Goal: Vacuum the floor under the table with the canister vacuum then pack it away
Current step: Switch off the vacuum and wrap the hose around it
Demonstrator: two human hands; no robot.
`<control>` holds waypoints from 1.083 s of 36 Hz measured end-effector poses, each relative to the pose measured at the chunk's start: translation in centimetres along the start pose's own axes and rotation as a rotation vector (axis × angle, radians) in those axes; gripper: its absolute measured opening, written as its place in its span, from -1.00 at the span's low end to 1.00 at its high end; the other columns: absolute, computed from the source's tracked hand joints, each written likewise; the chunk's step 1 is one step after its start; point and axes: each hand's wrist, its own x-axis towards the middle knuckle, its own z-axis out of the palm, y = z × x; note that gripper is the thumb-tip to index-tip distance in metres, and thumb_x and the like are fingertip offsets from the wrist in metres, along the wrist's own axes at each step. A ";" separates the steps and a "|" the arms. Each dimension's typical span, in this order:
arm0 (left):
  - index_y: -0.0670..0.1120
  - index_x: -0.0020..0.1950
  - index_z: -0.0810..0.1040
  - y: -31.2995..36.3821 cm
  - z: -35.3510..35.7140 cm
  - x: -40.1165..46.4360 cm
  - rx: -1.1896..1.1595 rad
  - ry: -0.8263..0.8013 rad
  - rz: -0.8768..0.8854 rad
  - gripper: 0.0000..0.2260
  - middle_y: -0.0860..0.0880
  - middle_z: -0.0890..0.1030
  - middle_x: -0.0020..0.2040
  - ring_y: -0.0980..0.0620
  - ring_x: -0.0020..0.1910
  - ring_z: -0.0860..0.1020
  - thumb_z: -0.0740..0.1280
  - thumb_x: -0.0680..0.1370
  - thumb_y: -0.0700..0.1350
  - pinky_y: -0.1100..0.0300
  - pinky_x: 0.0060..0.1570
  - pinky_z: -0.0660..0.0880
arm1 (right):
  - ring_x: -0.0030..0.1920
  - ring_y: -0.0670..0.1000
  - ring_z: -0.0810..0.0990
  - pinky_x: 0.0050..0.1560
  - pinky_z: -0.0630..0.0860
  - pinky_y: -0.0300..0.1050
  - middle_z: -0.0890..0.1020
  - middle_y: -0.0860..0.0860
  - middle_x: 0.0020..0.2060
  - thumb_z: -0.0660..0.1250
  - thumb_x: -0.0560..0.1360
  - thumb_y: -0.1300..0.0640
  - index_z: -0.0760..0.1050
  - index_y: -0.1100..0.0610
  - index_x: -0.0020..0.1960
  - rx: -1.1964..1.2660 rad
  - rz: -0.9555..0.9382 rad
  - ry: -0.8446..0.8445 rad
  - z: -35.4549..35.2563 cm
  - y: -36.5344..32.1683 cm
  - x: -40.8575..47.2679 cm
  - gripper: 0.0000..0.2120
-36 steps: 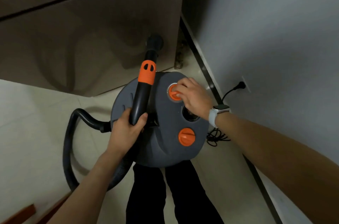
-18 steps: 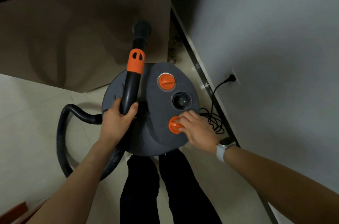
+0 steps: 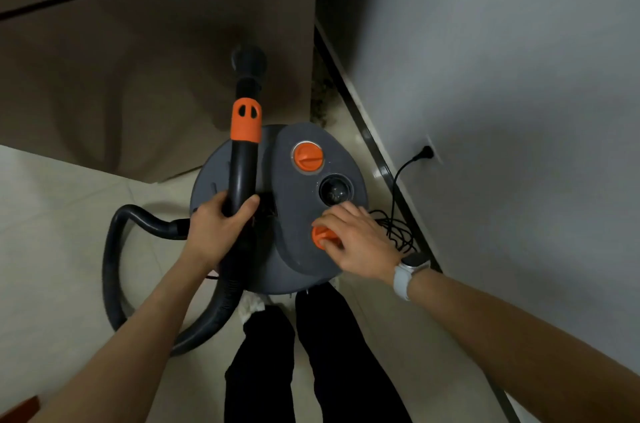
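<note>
Vacuum wand (image 3: 242, 176) gripped left hand (image 3: 218, 228); right hand (image 3: 356, 242) pinching knob (image 3: 320, 236).

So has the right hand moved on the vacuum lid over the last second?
Yes. The right hand went from the far orange knob, past the dark port, to the near orange knob.

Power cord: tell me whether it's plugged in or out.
Plugged in. The plug sits in the wall socket, and the power cord runs down to a loose tangle on the floor beside the vacuum.
</note>
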 end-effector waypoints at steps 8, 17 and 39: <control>-0.08 -0.13 0.56 2.3 -1.3 -2.4 -0.331 -0.101 0.012 -0.86 -0.08 0.64 -0.20 -0.03 -0.15 0.62 0.36 0.53 -0.02 0.23 -0.13 0.55 | 0.15 -0.02 0.46 0.18 0.40 -0.14 0.51 0.06 0.17 0.44 0.42 0.01 0.32 0.16 0.38 0.525 0.281 0.061 3.4 -9.0 -0.6 -0.39; -0.12 0.02 0.48 2.7 -4.5 -6.7 -0.859 -0.129 -0.044 -0.85 -0.14 0.61 -0.08 -0.09 -0.05 0.62 0.29 0.58 -0.05 0.07 0.04 0.58 | -0.03 0.00 0.54 -0.04 0.44 -0.20 0.55 0.01 -0.04 0.46 0.42 0.13 0.34 0.14 0.19 0.762 0.576 0.231 6.9 -15.2 -3.5 -0.57; 0.05 0.29 0.44 10.8 -5.0 -11.1 0.362 -0.263 0.826 -0.42 0.05 0.58 0.16 0.02 0.14 0.54 0.35 0.37 0.31 0.05 0.08 0.47 | 0.09 0.02 0.52 0.02 0.49 -0.06 0.54 0.00 0.11 0.34 0.48 0.02 0.36 0.01 0.32 -0.229 0.037 0.139 -16.8 -11.8 -4.6 -0.57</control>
